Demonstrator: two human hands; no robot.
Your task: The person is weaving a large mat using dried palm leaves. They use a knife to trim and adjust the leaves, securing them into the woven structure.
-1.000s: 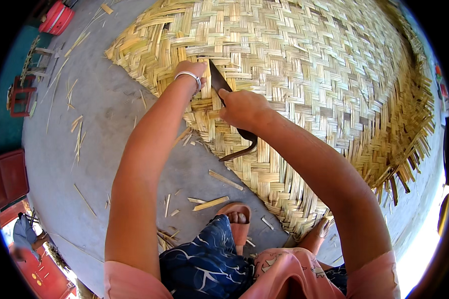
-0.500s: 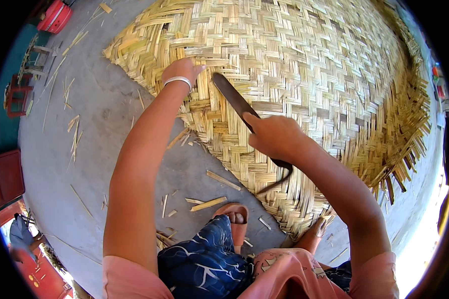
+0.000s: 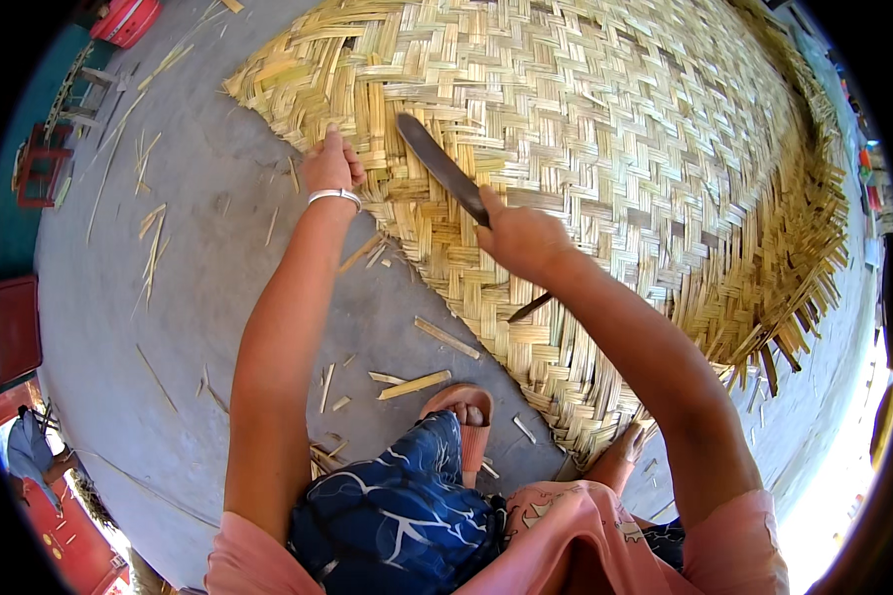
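We reached forward with our left arm (image 3: 278, 367) only slightly bent, the left hand (image 3: 332, 167) well out from our body, its fingers curled in and one digit pointing away from us. Our right arm (image 3: 660, 362) bent at the elbow, its forearm slanting inward, the right wrist (image 3: 570, 266) nearly straight. We had our right hand (image 3: 526, 238) closed in a fist, one digit stretched forward, apart from and nearer than the left.

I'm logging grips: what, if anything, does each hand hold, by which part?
Right hand: dark knife, behind its exposed blade. Left hand, at the edge of the mat: cannot be told.
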